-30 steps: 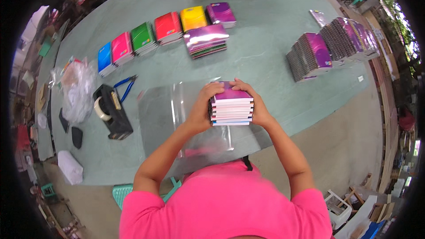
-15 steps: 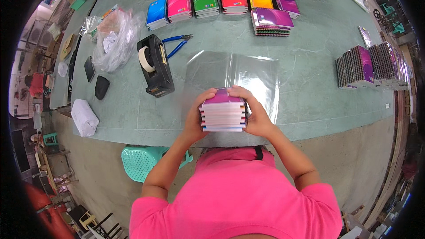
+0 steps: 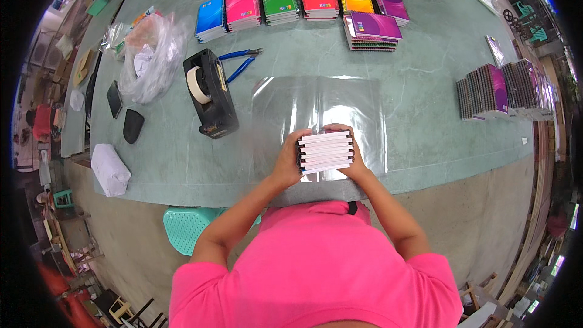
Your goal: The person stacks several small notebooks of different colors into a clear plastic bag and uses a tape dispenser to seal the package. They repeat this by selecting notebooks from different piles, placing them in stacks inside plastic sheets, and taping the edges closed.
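Note:
Between my two hands I grip a stack of small spiral notebooks (image 3: 326,152), its white page edges turned up toward me. My left hand (image 3: 290,157) presses on the stack's left side, and my right hand (image 3: 354,150) is closed round the right side. The stack is over the near part of a clear plastic sheet (image 3: 352,100) spread on the table; whether it touches the sheet I cannot tell. The covers of the held notebooks are mostly hidden from view.
A black tape dispenser (image 3: 212,97) and blue-handled pliers (image 3: 240,64) lie left of the sheet. Colourful notebook piles (image 3: 279,1) line the back, with a purple-topped pile (image 3: 373,27) before them. Purple notebooks (image 3: 486,91) stand at right. A plastic bag (image 3: 155,64) sits at left.
The notebook stack has tipped, so the purple top cover no longer shows and the page edges face up. Both hands moved slightly right with it.

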`<state>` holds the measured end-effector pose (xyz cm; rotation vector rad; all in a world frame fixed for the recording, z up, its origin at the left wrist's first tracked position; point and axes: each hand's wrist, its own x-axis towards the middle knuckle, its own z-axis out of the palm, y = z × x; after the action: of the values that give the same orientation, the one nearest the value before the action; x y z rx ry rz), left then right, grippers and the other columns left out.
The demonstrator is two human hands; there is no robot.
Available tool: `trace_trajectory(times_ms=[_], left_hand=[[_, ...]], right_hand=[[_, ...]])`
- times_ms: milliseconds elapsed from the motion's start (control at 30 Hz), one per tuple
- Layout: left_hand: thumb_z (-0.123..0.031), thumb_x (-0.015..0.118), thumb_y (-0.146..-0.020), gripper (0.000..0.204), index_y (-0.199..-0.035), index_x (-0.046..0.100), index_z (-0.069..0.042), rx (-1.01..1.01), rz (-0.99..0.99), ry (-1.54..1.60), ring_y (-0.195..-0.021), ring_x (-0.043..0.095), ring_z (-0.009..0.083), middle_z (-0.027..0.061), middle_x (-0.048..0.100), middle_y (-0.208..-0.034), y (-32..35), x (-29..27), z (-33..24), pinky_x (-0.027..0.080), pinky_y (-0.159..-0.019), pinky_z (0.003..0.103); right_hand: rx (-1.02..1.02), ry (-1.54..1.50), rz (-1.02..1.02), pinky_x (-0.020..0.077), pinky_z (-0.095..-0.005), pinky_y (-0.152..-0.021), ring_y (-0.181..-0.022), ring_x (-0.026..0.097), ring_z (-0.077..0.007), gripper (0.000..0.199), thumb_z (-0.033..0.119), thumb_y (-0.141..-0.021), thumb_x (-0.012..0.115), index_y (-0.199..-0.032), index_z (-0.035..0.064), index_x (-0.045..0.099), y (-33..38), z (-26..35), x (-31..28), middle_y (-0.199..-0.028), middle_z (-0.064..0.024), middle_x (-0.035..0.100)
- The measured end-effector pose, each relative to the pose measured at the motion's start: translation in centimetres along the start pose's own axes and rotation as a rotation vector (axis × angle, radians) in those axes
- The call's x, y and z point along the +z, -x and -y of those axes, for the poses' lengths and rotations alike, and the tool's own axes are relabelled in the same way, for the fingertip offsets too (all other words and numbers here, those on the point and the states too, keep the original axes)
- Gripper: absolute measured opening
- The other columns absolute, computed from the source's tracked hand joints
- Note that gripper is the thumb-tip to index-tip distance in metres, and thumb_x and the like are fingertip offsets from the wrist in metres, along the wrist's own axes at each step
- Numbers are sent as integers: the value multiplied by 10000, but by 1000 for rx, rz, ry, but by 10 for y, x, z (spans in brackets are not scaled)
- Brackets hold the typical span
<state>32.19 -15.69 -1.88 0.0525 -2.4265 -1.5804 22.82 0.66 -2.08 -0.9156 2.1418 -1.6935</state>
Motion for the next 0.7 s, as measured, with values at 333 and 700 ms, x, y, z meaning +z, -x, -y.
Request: trace_trajectory(times_ms=[333, 700], left_hand=[[-248, 842, -597, 841, -1259, 399, 20, -560, 379, 376, -1057, 555, 239, 160, 540, -1175, -65, -47, -52, 454, -898, 351], [-287, 815, -647, 752, -1230, 451, 18, -775, 450, 505, -977, 583, 215, 141, 578, -1111, -71, -36, -40, 493, -792, 332]], right_hand=[[591, 63, 187, 491, -354, -806, -921, 632, -327, 860, 598, -659, 689, -1137, -92, 503, -41, 55, -42, -974, -250, 626], [660, 369, 400, 485, -381, -762, -874, 632, -360, 904, 698, -749, 506, -1037, -159, 512, -60, 44, -50, -898, -296, 617]])
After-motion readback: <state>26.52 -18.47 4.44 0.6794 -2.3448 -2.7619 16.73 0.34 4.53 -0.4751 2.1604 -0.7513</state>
